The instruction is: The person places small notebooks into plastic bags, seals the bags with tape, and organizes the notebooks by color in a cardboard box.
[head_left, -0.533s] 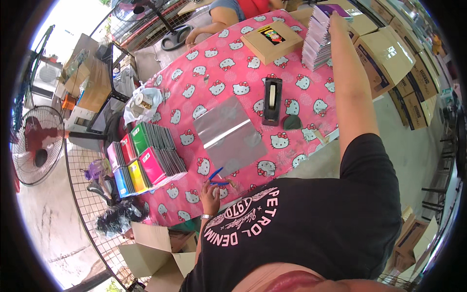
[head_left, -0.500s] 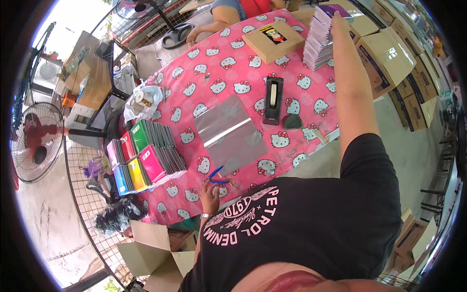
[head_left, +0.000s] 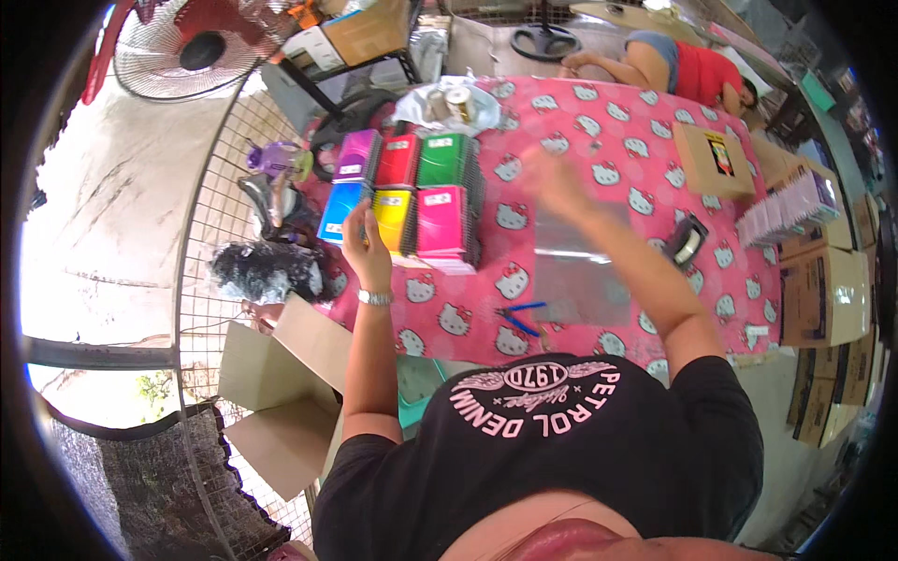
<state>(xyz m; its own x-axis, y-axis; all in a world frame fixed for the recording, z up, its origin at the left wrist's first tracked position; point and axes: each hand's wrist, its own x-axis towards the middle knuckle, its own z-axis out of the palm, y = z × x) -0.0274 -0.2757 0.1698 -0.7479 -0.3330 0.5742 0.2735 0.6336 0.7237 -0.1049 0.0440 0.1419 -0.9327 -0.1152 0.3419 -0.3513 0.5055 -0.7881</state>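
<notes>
Glossy, rectangular, spiral-bound notebooks (head_left: 397, 208) in six colours are stacked on the left side of the pink, cat-printed tablecloth (head_left: 421, 294). They are partly overlapped by the left hand (head_left: 366, 245); the right hand (head_left: 556, 187) is blurred. Neither grip can be determined.

Six stacks of closed, differently coloured spiral notebooks (head_left: 398, 208) lie in two rows on the pink-covered counter (head_left: 477, 323).

left hand (head_left: 366, 247), perhaps touching notebooks (head_left: 395, 213), pink tablecloth (head_left: 485, 313)

Head-worn fisheye looks down — toward both hands (head_left: 366, 245) (head_left: 564, 194).
</notes>
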